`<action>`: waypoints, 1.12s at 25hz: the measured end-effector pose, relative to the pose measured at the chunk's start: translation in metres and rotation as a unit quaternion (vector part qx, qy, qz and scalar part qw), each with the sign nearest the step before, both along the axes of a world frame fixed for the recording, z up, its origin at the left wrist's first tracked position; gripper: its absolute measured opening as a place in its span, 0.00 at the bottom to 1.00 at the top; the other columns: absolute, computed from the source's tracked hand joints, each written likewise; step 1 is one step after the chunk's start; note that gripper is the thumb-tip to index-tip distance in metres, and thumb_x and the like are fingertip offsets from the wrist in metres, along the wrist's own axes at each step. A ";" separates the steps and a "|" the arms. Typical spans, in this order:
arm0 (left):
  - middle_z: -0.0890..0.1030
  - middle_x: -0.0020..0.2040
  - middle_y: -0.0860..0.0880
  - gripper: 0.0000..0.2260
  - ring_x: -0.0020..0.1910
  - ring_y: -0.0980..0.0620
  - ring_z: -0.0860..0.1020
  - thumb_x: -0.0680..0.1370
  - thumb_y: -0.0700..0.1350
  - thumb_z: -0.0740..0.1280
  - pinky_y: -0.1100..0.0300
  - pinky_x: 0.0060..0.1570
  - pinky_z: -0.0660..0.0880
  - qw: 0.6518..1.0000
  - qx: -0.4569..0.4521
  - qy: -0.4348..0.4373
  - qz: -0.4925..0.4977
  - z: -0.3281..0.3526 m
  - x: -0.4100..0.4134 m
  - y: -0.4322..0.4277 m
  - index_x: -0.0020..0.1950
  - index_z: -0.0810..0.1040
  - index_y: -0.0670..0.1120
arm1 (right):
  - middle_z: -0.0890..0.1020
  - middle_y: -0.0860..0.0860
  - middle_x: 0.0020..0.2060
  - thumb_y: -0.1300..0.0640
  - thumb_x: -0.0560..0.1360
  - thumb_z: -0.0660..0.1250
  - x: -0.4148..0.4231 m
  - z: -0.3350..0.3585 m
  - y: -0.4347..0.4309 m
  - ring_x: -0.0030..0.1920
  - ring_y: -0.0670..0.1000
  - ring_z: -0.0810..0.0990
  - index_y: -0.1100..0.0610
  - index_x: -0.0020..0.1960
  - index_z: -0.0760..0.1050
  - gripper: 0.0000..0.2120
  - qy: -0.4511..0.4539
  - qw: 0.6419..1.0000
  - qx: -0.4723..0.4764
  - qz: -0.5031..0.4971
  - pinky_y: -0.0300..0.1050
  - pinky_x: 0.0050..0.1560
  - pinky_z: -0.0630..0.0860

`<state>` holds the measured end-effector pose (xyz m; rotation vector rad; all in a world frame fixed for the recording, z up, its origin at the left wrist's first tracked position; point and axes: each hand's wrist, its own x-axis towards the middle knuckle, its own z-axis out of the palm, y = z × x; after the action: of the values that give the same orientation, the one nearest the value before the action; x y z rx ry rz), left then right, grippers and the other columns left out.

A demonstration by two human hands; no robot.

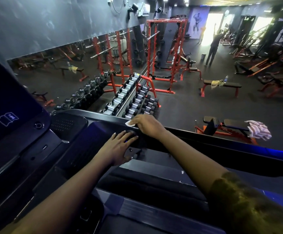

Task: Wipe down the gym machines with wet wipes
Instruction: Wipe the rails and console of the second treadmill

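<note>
Far to the left of my hands stands the dark screen (10,105) of the treadmill (41,149), and I cannot tell from its sheen whether it has been wiped. My left hand (118,147) lies flat on the black console ledge (93,131), fingers spread, holding nothing, bracing me. Just beyond it and a little to the right, my right hand (147,125) curls over the top edge of the console and presses the wet wipe (130,123) against it. Only a white corner of the wipe pokes out past the fingertips.

To the right of that hand the side rail (213,144) runs off, and I see no damp streak on it. I judge the task to be in its early part: I am mid-wipe on one machine, with the rail, the screen and the deck under my forearms likely left to do. Beyond my hands sits the dumbbell rack (134,100), and off to the right a bench (230,124). Nothing shows whether either has been cleaned.
</note>
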<state>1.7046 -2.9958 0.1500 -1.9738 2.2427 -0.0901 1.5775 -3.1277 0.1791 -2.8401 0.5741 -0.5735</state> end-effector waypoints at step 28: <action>0.75 0.67 0.44 0.37 0.66 0.42 0.73 0.65 0.58 0.74 0.41 0.65 0.66 0.987 -0.075 -0.124 0.075 0.007 -0.013 0.063 0.71 0.70 0.48 | 0.78 0.48 0.33 0.57 0.61 0.73 -0.100 -0.063 0.012 0.35 0.50 0.75 0.56 0.28 0.79 0.06 0.205 0.880 -0.414 0.112 0.39 0.28 0.66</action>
<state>1.6918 -2.9327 0.1568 -2.0664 1.9779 -0.4726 1.4775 -3.1160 0.1163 -3.8151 0.0097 -0.1749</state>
